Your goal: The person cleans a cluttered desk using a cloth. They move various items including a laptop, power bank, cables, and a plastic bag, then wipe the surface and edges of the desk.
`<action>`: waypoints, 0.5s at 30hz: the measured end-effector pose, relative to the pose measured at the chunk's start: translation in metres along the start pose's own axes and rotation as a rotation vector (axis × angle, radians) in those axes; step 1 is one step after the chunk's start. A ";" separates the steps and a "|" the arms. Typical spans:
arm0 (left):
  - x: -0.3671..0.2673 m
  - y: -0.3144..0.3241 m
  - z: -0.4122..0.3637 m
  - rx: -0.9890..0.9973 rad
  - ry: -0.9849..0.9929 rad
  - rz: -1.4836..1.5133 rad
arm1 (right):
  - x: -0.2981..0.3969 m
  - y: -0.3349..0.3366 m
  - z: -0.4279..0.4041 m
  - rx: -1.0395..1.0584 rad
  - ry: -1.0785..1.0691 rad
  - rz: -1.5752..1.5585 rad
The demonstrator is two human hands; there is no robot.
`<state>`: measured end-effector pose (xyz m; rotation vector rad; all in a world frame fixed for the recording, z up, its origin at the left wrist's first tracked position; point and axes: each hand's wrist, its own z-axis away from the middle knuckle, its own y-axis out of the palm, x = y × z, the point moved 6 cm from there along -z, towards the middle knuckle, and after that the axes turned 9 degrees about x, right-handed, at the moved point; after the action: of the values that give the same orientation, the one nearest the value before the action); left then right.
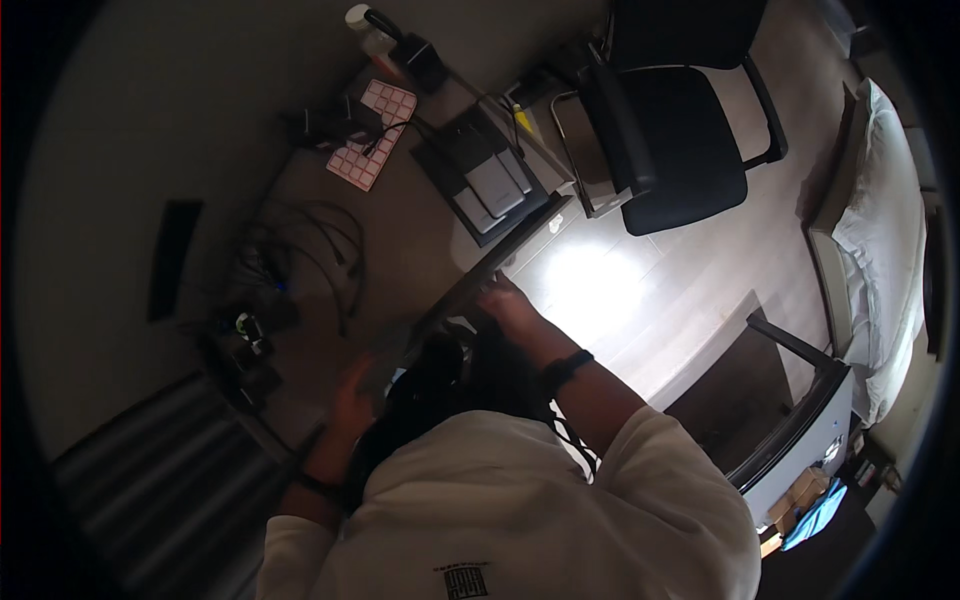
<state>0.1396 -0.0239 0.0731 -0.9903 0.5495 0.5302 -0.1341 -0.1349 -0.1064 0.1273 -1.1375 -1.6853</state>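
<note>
My left hand (354, 396) is blurred, at the lower left of the desk (409, 244), beside dark hair or dark cloth. My right hand (511, 306) is at the dark front edge (491, 274) of the desk, its fingers bent and partly in shadow; whether they grip the edge cannot be told. Both wrists wear dark bands. Beyond the right hand, flat grey devices (495, 184) lie on a dark flat panel (442, 176). A pink and white keyboard (373, 135) is farther back, with a cable across it.
Loose black cables (330, 247) lie on the desk's left part. A capped bottle (371, 37) is at the back. A black chair (679, 150) stands on the floor (667, 300), right of the desk. A bed with white bedding (885, 240) and a grey-sided cabinet or appliance (802, 431) are farther right.
</note>
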 end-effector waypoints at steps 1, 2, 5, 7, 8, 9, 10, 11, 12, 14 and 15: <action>0.001 -0.005 0.011 -0.014 -0.032 0.025 | 0.002 0.006 -0.002 -0.026 -0.034 0.021; 0.005 -0.007 0.022 -0.027 -0.063 0.052 | 0.003 0.009 0.000 -0.031 -0.026 0.026; 0.027 -0.004 0.050 -0.092 -0.134 -0.005 | 0.022 0.030 0.002 -0.037 0.017 -0.036; 0.030 0.002 0.056 -0.073 -0.193 -0.005 | 0.020 0.024 -0.006 -0.002 -0.028 -0.040; 0.034 0.006 0.058 -0.051 -0.254 -0.013 | 0.018 0.020 -0.008 -0.006 -0.030 -0.032; 0.037 0.010 0.065 -0.057 -0.254 -0.005 | 0.016 0.021 -0.009 -0.023 0.000 -0.055; 0.040 0.011 0.071 -0.066 -0.214 -0.010 | 0.016 0.024 -0.010 -0.041 0.028 -0.079; 0.043 0.012 0.074 -0.075 -0.174 -0.016 | 0.011 0.021 -0.015 -0.041 0.029 -0.070; 0.044 0.012 0.072 -0.075 -0.166 -0.007 | 0.005 0.008 -0.020 -0.017 -0.011 0.168; 0.046 0.013 0.073 -0.016 -0.181 -0.063 | 0.006 0.008 -0.023 0.012 -0.043 0.413; 0.053 0.013 0.077 -0.024 -0.183 -0.059 | 0.007 0.012 -0.023 0.008 -0.018 0.159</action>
<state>0.1846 0.0582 0.0642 -0.9663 0.3509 0.5697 -0.1152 -0.1543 -0.1070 0.0262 -1.1383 -1.5440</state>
